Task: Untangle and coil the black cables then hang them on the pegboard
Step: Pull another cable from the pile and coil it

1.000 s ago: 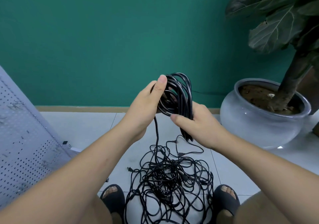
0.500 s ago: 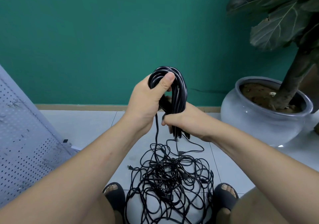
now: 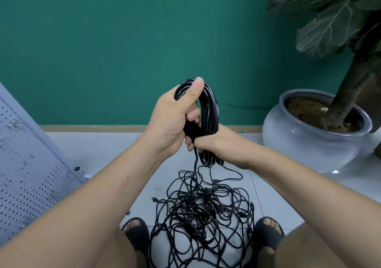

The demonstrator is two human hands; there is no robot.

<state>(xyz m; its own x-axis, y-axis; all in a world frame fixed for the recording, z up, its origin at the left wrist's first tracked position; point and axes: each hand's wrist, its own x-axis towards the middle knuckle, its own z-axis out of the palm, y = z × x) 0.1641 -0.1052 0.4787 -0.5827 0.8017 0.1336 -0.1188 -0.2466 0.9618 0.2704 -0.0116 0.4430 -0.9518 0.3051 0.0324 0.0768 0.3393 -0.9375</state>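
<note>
A coil of black cable (image 3: 210,110) stands upright in front of me. My left hand (image 3: 173,119) grips its upper left side, thumb pressed over the top loops. My right hand (image 3: 218,144) is wrapped around the bottom of the coil. One strand drops from the coil to a tangled pile of black cables (image 3: 202,216) on the tiled floor between my feet. A grey pegboard (image 3: 26,164) leans at the left edge.
A large grey plant pot (image 3: 313,139) with a leafy plant stands at the right against the green wall. My feet in black sandals (image 3: 137,232) flank the cable pile. A small black plug (image 3: 154,199) lies left of the pile.
The coil has been turned upright and drawn closer together. My right hand slid down and closed around its bottom. My left thumb moved over the top loops.
</note>
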